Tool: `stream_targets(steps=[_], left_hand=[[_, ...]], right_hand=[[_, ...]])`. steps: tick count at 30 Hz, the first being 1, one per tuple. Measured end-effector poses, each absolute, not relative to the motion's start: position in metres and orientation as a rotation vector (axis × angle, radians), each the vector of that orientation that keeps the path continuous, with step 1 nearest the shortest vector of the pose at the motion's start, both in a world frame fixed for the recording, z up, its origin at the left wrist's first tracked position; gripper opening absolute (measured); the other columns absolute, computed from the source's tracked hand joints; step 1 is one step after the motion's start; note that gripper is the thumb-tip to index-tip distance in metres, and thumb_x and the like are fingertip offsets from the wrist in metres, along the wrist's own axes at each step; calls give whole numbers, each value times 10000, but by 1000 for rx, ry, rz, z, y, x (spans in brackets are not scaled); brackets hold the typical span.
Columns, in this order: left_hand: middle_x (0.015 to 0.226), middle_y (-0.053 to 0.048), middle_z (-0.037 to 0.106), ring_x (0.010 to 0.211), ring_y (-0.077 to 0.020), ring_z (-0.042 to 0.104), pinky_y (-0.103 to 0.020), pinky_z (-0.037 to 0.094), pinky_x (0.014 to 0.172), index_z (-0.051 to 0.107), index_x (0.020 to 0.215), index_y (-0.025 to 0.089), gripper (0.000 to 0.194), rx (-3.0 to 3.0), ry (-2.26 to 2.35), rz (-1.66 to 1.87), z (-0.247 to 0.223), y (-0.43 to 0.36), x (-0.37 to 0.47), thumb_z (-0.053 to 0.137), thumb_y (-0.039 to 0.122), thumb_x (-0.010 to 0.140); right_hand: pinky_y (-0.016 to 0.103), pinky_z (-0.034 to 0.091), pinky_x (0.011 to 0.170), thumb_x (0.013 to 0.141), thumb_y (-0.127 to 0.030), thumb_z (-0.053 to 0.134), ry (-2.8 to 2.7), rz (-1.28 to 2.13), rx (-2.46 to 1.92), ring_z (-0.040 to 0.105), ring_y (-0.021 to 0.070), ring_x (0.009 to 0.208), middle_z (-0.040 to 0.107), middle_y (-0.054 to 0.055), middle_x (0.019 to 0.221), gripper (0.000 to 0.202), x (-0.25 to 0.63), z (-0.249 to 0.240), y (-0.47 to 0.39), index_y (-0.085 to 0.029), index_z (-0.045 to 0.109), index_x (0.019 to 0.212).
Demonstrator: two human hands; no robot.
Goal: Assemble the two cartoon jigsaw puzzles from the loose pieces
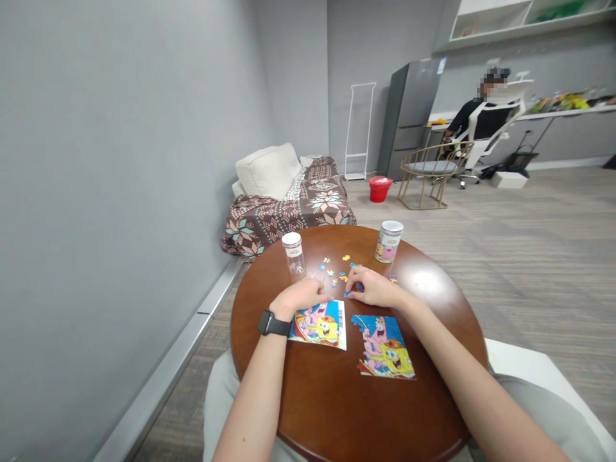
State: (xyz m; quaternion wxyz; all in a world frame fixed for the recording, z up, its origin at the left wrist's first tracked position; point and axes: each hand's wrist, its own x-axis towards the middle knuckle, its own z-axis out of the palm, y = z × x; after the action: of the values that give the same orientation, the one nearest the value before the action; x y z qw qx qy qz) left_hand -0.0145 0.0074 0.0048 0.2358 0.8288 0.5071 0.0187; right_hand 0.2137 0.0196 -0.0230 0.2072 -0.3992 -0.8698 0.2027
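My left hand [304, 294], with a dark watch on the wrist, rests over the upper edge of a printed cartoon picture card [325, 328]. Its thumb and bent fingers look slightly apart, and nothing shows between them. Fingertips of my right hand [373, 286] pinch a small blue puzzle piece [347, 294] just above the table. Nearer to me lies a partly joined jigsaw puzzle [386, 346] with the same cartoon figures, its left edge ragged. Loose puzzle pieces [330, 273] are scattered beyond both hands, some of them hidden behind the right one.
On the round brown table [332, 410] stand a clear jar [295, 256] at the back left and a printed canister [388, 242] at the back right. Beyond are a covered sofa [308, 208], a red bin [380, 188], a chair [430, 168] and a seated person [469, 115].
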Motion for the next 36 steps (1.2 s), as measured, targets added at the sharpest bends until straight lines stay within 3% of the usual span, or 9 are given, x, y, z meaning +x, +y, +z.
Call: stream_targets(steps=[12,22,31,36], left_hand=[[591,-1,571,546,-116,460,-251,311,535,601,648,159,397,2255,1380,64,7,6,-14,549,510,827],[584,-2,555,538,-113,445,-255,289,527,595,643,148,384,2272,1399,31,11,3,-13,541,479,830],[580,-11,542,539,-117,430,-266,283,534,565,616,152,434,2325,1373,48,9,5,-15,458,479,880],[685,-31,606,620,-136,492,-259,318,582,590,685,155,361,2326,1381,103,13,5,-16,448,405,902]], right_hand=[[264,415,609,730,-187,647,-2413,706,-1120,530,144,618,595,10,660,23,213,-23,18,-176,636,747],[294,474,723,745,-125,527,-2386,677,-976,618,179,738,699,58,814,189,219,-18,19,-180,705,780],[264,478,673,719,-176,571,-2301,828,-1129,626,155,672,717,29,745,121,219,-13,18,-181,688,750],[258,469,596,713,-195,569,-2231,1032,-1101,609,146,588,666,9,634,191,219,-16,17,-166,660,878]])
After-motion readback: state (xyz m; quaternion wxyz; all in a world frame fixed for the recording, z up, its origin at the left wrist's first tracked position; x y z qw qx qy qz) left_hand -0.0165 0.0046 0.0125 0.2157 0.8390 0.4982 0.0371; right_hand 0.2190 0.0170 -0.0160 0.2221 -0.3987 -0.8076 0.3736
